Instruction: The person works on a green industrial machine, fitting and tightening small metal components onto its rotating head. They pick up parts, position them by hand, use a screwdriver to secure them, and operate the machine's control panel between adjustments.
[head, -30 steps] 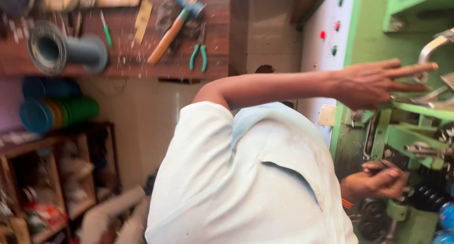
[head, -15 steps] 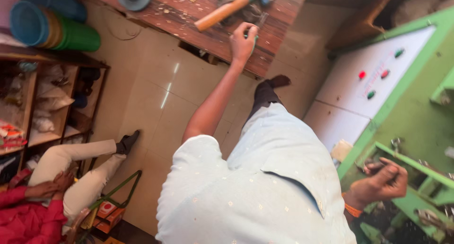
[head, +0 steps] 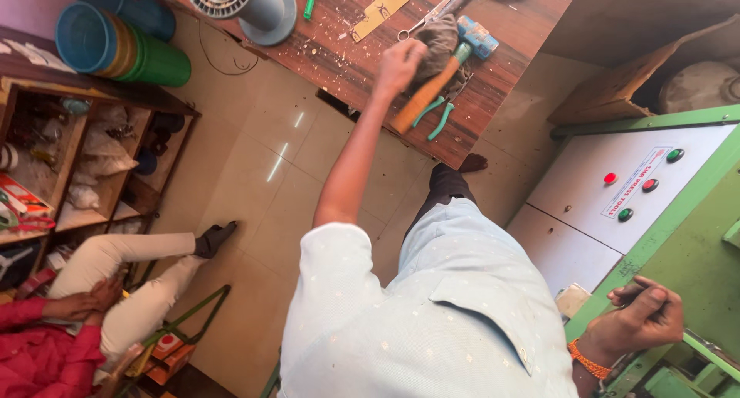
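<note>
Left hand [head: 401, 63] is curled shut over the orange-handled, blue-headed hammer [head: 432, 90] on the brown wooden table [head: 524, 13]; actual hold cannot be told. Right hand [head: 640, 317] is curled at the green metal machine [head: 694, 251]. Risk: the reach is blind and stretched, so the green-handled pliers [head: 432, 117] at the table edge may be knocked off.

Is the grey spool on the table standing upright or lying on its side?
On its side: the spool lies on the table, its open ribbed end facing sideways.
</note>
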